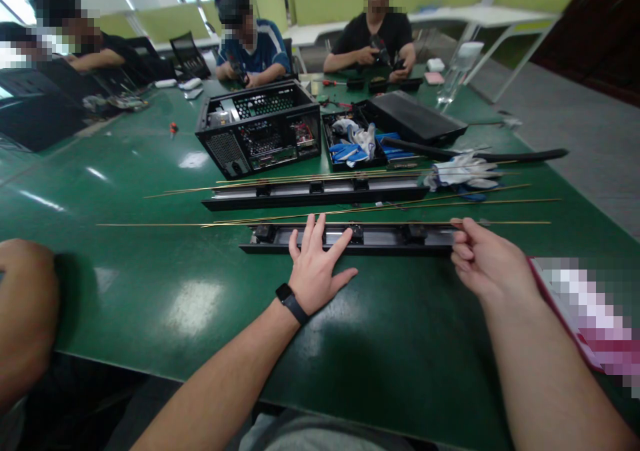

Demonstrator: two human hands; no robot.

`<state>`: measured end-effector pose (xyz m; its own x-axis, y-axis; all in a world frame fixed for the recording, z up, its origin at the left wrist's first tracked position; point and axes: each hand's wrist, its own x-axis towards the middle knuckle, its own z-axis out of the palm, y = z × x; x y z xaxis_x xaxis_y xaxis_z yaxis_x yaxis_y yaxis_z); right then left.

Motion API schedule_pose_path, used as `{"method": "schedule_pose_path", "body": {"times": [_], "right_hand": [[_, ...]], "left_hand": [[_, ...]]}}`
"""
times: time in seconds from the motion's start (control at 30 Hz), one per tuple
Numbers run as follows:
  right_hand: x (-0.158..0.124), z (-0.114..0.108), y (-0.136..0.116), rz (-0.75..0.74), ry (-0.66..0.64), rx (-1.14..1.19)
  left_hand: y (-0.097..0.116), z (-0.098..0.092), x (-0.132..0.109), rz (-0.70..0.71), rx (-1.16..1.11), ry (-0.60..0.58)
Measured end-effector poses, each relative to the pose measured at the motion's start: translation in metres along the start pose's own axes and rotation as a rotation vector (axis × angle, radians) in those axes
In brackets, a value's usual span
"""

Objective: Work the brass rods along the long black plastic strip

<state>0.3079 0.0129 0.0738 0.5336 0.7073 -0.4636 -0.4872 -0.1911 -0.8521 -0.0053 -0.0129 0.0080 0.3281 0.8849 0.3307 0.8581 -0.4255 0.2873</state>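
A long black channel rail (385, 249) with a silver inner face and several black blocks lies crosswise in front of me. My left hand (317, 261), wearing a dark wristband, reaches over its near edge with fingers spread; whether the fingertips press on it I cannot tell. At the rail's right end my right hand (487, 257) is closed in a pinch on a thin brass-coloured rod (523, 223), which runs along the top of the rail and out past its left end. More thin rods (480, 203) cross just behind. Farther back lies a second similar rail (320, 201) with rods along it.
Behind the rails stand an open black computer case (260, 137), a tray with gloves (353, 144), a black panel (415, 114) and a black tube (525, 156). White gloves (463, 171) lie rightward. A water bottle (457, 77) stands far right. Several people sit around the green table (150, 317).
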Motion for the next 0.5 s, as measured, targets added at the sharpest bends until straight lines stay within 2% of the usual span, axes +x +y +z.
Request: {"method": "schedule_pose_path", "body": {"times": [0.27, 0.5], "right_hand": [[-0.0032, 0.0016, -0.005, -0.016, 0.068, 0.022], [0.0, -0.0011, -0.0009, 0.007, -0.009, -0.03]], "left_hand": [[-0.0001, 0.0007, -0.0005, -0.001, 0.007, -0.004], [0.0003, 0.0006, 0.0002, 0.002, 0.009, 0.005]]}}
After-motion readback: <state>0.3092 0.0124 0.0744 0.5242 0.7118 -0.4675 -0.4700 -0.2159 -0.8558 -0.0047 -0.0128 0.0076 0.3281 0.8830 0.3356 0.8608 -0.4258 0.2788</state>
